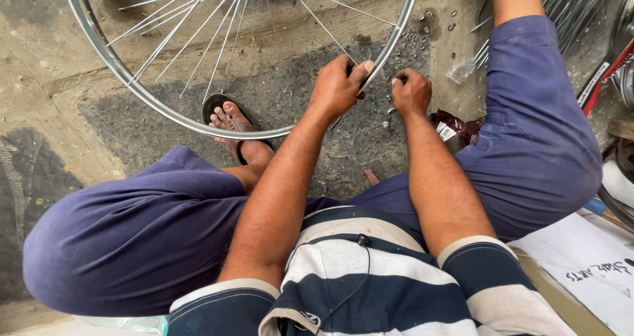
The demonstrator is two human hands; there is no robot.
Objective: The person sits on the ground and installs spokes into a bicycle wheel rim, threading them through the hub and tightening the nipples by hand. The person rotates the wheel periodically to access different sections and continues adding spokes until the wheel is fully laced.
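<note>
A silver bicycle wheel rim (119,68) with thin steel spokes (198,25) lies over the concrete floor in front of me. My left hand (338,88) grips the rim's near right edge, thumb pressed on the metal. My right hand (411,91) is closed just beside the rim, pinching something small that I cannot make out. I sit with my knees spread, in blue trousers and a striped shirt.
My sandalled foot (231,121) rests under the rim. Small metal nipples (422,35) lie scattered on the floor near the rim's right edge. A dark red packet (452,124) sits by my right knee. More spokes (574,5) and rims are stacked at the right.
</note>
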